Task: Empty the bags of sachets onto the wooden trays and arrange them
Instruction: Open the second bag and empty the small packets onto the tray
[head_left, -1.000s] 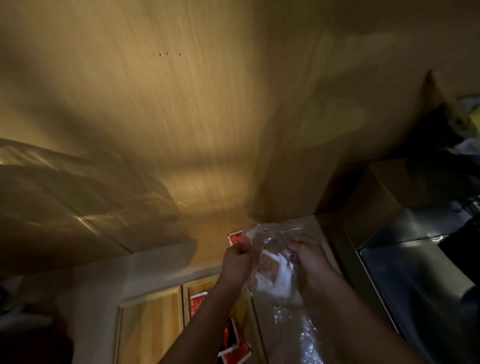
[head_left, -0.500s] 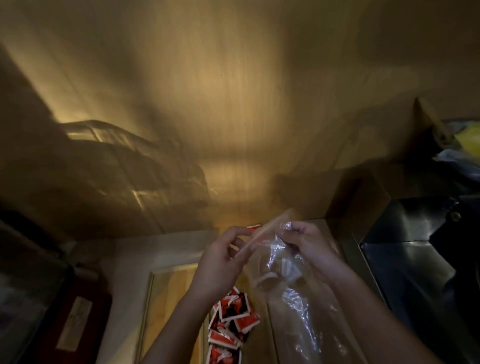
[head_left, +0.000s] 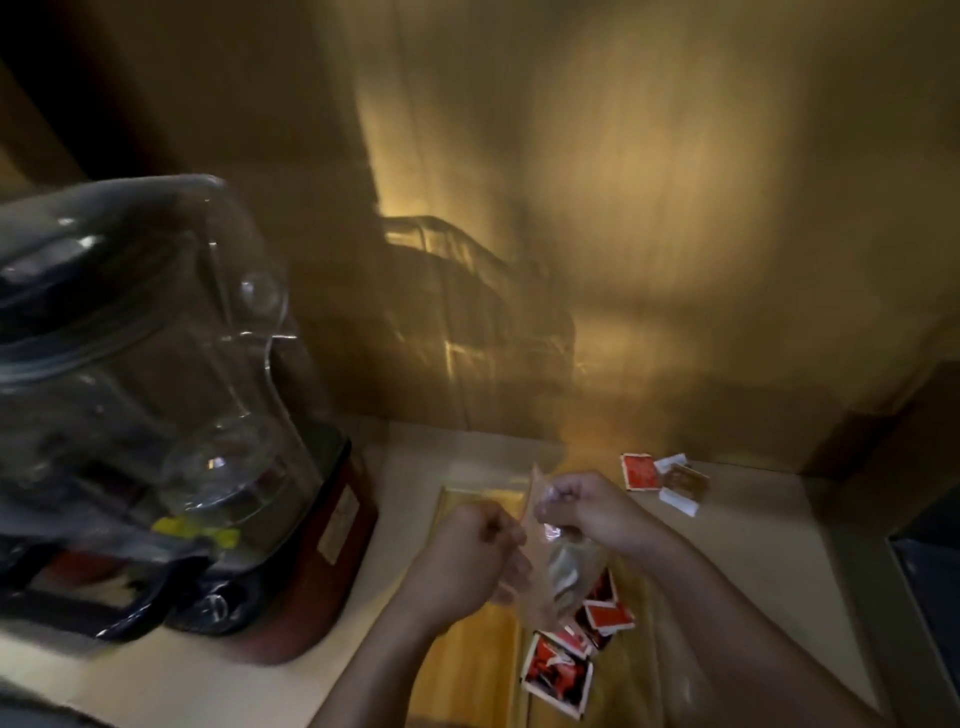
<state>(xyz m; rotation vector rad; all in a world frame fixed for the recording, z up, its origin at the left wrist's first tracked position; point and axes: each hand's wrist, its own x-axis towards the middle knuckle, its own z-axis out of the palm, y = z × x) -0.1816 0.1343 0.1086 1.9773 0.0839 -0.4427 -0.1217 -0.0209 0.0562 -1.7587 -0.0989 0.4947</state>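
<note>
Head view: blender (head_left: 171, 415) left of tray (head_left: 467, 654).

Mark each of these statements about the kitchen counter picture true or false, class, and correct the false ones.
1. Both hands grip the clear plastic bag. True: the left hand and right hand hold it between them.
2. Red sachets lie on the wooden tray below the bag. True.
3. The blender stands to the right of the hands. False: it stands to their left.
4. No sachets lie off the tray. False: a few sachets lie on the counter near the wall.
5. The bag lies flat on the counter. False: it is held up above the tray.
</note>
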